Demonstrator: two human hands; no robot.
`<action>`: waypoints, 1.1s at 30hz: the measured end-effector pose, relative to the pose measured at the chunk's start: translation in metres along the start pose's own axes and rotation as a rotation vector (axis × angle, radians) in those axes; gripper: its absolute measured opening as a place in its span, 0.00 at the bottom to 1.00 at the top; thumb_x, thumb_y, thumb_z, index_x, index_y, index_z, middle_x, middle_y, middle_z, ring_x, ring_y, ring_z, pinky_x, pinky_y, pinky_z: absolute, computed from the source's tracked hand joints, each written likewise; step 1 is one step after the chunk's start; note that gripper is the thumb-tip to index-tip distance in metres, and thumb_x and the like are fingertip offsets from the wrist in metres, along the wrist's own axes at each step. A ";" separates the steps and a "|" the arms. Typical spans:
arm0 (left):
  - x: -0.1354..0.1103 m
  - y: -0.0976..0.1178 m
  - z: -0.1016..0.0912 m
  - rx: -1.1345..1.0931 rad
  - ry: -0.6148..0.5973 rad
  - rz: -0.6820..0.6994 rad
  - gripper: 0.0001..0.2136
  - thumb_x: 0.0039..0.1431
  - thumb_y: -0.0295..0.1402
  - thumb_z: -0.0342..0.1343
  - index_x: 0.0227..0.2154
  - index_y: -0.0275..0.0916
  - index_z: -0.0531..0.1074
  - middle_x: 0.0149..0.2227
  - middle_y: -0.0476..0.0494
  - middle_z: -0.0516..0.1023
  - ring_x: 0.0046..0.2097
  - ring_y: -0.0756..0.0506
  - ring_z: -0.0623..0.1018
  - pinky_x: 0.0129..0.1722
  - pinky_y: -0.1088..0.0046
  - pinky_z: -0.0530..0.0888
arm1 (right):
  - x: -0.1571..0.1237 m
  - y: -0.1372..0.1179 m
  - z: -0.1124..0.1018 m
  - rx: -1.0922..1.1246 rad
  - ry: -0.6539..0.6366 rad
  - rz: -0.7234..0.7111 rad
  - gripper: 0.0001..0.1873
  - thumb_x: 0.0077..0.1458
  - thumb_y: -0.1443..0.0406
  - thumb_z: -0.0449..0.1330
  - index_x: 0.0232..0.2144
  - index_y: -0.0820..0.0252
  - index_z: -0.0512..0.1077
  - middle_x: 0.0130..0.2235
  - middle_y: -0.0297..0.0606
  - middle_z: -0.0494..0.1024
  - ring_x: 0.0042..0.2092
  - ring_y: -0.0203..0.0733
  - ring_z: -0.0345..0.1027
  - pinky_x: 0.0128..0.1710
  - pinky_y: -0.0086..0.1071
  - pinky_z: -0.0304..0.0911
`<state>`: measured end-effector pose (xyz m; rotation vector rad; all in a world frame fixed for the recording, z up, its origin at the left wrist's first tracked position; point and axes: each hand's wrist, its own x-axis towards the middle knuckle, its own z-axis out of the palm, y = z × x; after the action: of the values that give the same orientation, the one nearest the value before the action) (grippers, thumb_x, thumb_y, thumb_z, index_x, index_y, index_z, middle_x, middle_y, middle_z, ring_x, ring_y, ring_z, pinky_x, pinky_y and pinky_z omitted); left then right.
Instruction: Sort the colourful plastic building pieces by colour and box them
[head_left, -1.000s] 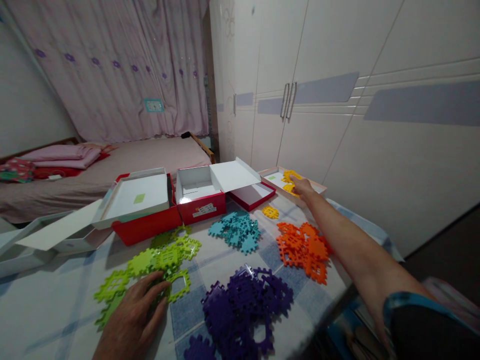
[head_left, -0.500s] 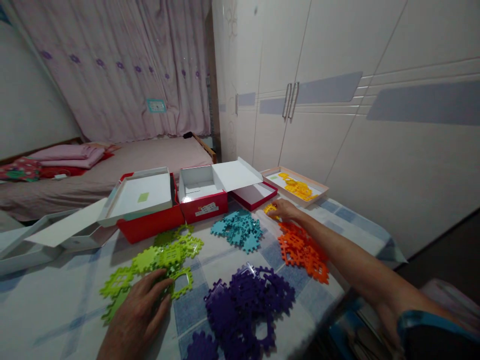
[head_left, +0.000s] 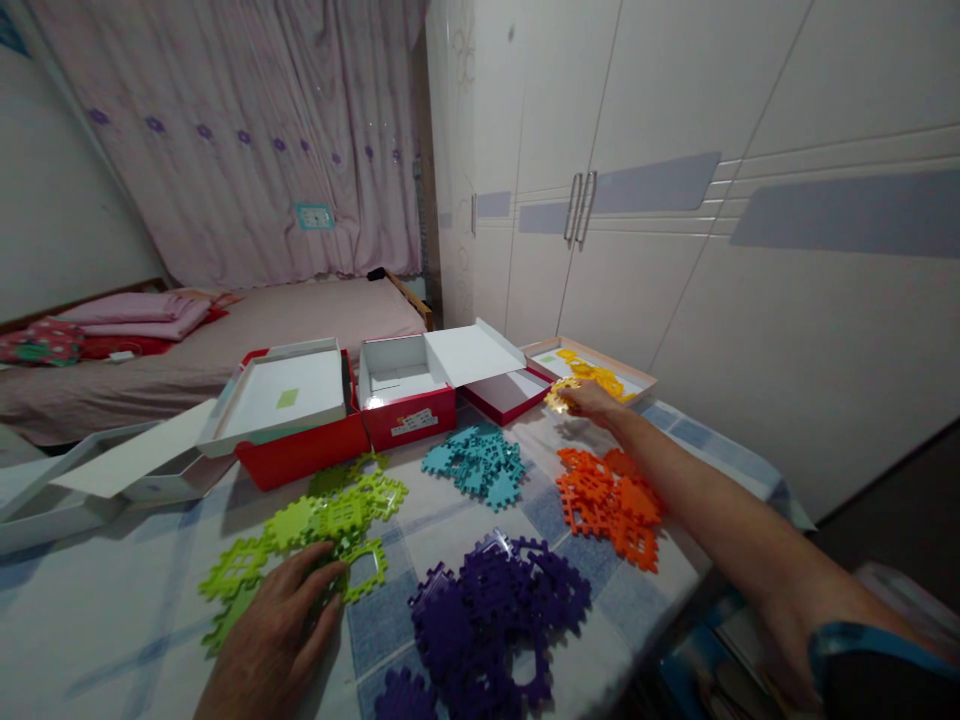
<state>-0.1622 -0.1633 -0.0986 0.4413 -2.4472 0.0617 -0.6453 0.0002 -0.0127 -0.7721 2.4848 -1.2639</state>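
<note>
My right hand (head_left: 591, 398) pinches a yellow interlocking tile (head_left: 562, 394) with toothed edges, lifted by the near side of a shallow tray (head_left: 646, 381). More yellow tiles (head_left: 596, 376) lie in that tray. My left hand (head_left: 281, 625) rests, fingers loosely stretched out and apart, at the near edge of the lime-green tiles (head_left: 341, 510), its fingertips touching them. Below my right forearm is a heap of orange tiles (head_left: 607, 505). Teal tiles (head_left: 480, 463) are piled at the middle, and purple tiles (head_left: 480, 620) spread out nearer to me.
A red box with a white inside (head_left: 412, 412) stands with its flap folded right, over a flat red tray (head_left: 517, 408). To its left a white tray (head_left: 274, 400) sits on another red box (head_left: 304, 455). White open boxes (head_left: 161, 470) lie at far left. A wardrobe (head_left: 675, 300) borders the right.
My right hand has moved away from me and slightly right, carrying the yellow tile from beside the orange heap towards the tray. My left hand has stayed in place.
</note>
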 end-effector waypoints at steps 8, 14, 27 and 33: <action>0.000 0.001 -0.001 -0.004 -0.014 -0.020 0.14 0.61 0.42 0.50 0.42 0.44 0.77 0.49 0.42 0.76 0.48 0.41 0.77 0.46 0.62 0.77 | 0.015 0.017 -0.020 -0.321 0.374 -0.165 0.19 0.55 0.69 0.52 0.50 0.66 0.67 0.54 0.54 0.66 0.55 0.52 0.63 0.56 0.47 0.58; -0.001 0.000 0.001 -0.005 -0.007 -0.015 0.14 0.61 0.42 0.50 0.42 0.44 0.77 0.49 0.42 0.76 0.48 0.40 0.77 0.46 0.61 0.77 | -0.006 0.022 0.037 -0.516 0.023 -0.539 0.24 0.51 0.73 0.54 0.51 0.59 0.70 0.58 0.43 0.67 0.56 0.43 0.63 0.55 0.35 0.60; -0.002 0.000 0.002 -0.020 -0.034 -0.042 0.14 0.61 0.42 0.50 0.42 0.44 0.77 0.50 0.42 0.76 0.50 0.40 0.76 0.48 0.62 0.76 | -0.011 -0.010 0.062 -0.820 0.051 -0.570 0.13 0.53 0.71 0.56 0.43 0.63 0.68 0.47 0.46 0.70 0.43 0.44 0.66 0.39 0.32 0.61; -0.002 0.002 0.002 -0.038 -0.041 -0.058 0.14 0.60 0.41 0.51 0.42 0.45 0.77 0.50 0.42 0.76 0.50 0.40 0.76 0.48 0.62 0.76 | -0.020 -0.026 0.043 -0.957 0.147 -0.625 0.12 0.61 0.71 0.50 0.45 0.61 0.67 0.48 0.48 0.69 0.46 0.46 0.64 0.43 0.34 0.58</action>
<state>-0.1625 -0.1616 -0.1011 0.5005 -2.4694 -0.0181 -0.6011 -0.0300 -0.0174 -1.8127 3.0511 -0.1192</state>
